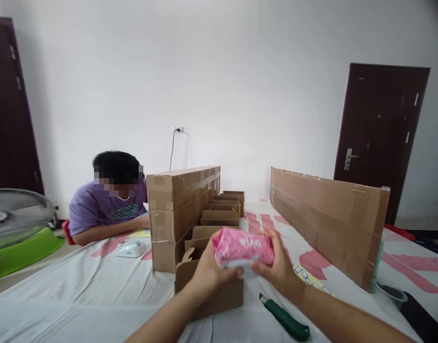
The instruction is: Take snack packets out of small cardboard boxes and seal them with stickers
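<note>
- Pink packet [244, 247], soft plastic, white lettering (not fully legible): held up between both hands, centre of view, raised off bench [97, 295].
- L hand [209, 267]: partly closed round packet's L end, thumb along near lower edge.
- R hand [276, 264]: same grip on R end, thumb under near edge; fingertips behind packet mostly hidden.
- Nearest open carton [222, 305]: just below/behind L hand, flaps up; contents n/v. Whether packet is directly over it: can't tell.
- Row of open cartons [221, 214] runs away from wearer, beside stacked long cardboard boxes [162, 225], 3 high, taped.
- Green-handled utility knife [287, 320]: flat on bench, below R hand, blade end pointing up-L.
- Yellow printed sheet [313, 281]: partly behind R forearm, R of knife.
- Cardboard panel [329, 216]: upright, R side; clear plastic bowl [395, 294] near its close end.
- Bench cover: white cloth w/ pink patches.
- Co-worker [101, 209], purple T-shirt: far L side, forearm on bench; white plastic device [130, 248] nearby, exact type unclear.
- Bkgd: fan [17, 214] far L, wall socket [177, 129] w/ plug + cable.
</note>
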### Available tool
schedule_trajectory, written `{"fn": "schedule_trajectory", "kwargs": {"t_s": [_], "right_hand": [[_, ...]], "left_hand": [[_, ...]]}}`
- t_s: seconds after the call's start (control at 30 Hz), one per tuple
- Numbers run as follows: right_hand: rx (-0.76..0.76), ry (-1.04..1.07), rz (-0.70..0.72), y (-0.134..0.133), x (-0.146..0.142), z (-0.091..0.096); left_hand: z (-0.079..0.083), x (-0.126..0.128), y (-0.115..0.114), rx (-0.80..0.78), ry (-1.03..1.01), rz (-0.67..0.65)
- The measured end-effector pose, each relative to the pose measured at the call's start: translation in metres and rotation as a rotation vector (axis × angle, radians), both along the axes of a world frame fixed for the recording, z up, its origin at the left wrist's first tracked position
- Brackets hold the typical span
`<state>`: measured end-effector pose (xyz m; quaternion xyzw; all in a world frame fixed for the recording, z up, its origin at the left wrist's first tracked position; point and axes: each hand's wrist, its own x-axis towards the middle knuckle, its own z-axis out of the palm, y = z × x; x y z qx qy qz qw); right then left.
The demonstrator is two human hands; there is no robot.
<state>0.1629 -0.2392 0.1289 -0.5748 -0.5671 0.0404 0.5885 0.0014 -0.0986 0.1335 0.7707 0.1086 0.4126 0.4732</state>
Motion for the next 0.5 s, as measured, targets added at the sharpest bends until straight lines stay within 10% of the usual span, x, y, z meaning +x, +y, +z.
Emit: {"fn": "schedule_trajectory", "kwargs": {"t_s": [0.13, 0.27, 0.5], "right_hand": [[-0.084, -0.001, 0.059, -0.025, -0.027, -0.081], [-0.088, -0.094, 0.106, -0.006, -0.046, -0.124], [-0.197, -0.118, -0.071, 0.029, -0.043, -0.186]], "left_hand": [[-0.084, -0.029, -0.019, -0.103, 0.155, -0.034], [-0.148, -0.051, 0.001, -0.264, 0.239, 0.009], [-0.170, -0.086, 0.040, -0.174, 0.236, 0.527]]}}
